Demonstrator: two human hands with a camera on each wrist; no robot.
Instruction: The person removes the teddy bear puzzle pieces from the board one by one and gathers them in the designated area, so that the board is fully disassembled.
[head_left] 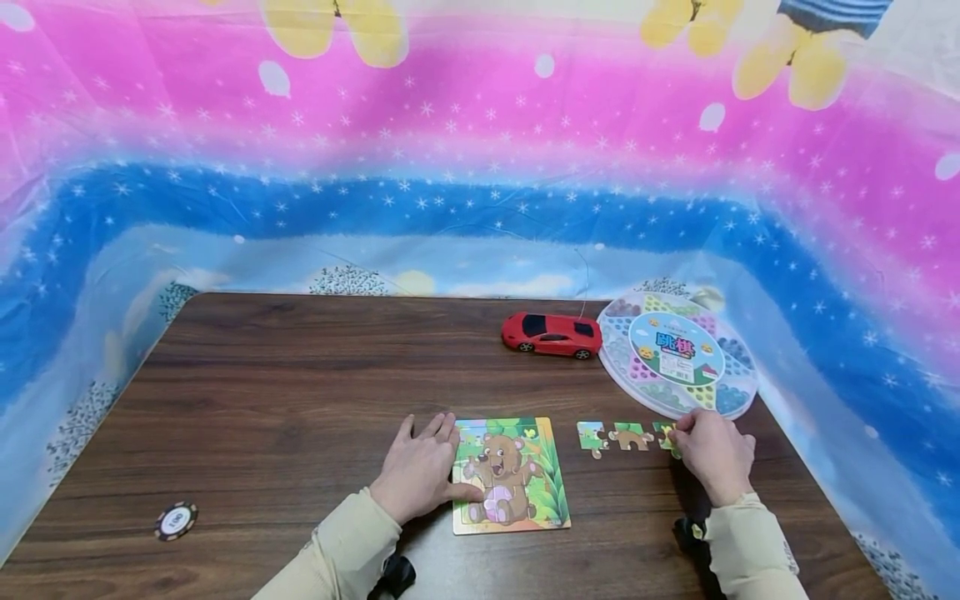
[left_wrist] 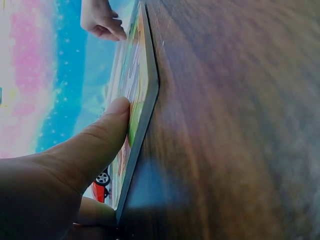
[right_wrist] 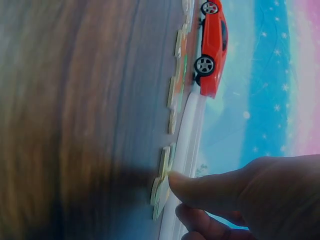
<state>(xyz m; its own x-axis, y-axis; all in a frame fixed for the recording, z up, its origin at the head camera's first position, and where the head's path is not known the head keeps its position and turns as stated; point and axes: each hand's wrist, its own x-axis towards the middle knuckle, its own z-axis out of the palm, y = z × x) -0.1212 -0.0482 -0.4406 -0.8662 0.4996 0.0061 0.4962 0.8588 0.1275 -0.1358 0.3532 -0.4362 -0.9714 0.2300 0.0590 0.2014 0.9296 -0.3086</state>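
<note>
Fingers of the left hand (head_left: pixel 420 471) lie flat and relaxed beside the square bear-picture jigsaw board (head_left: pixel 517 492) on the dark wooden table (head_left: pixel 285 400), thumb pressing its left edge. Right hand (head_left: pixel 712 454) seems to pinch a small loose puzzle piece (right_wrist: pixel 161 184), rightmost of three lying right of the board.

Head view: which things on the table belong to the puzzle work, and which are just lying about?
In use:
square bear jigsaw board, under left hand
three loose jigsaw pieces; right hand touches the rightmost

Lying about:
red toy car
round plastic checkers box
striped poker chip
</note>
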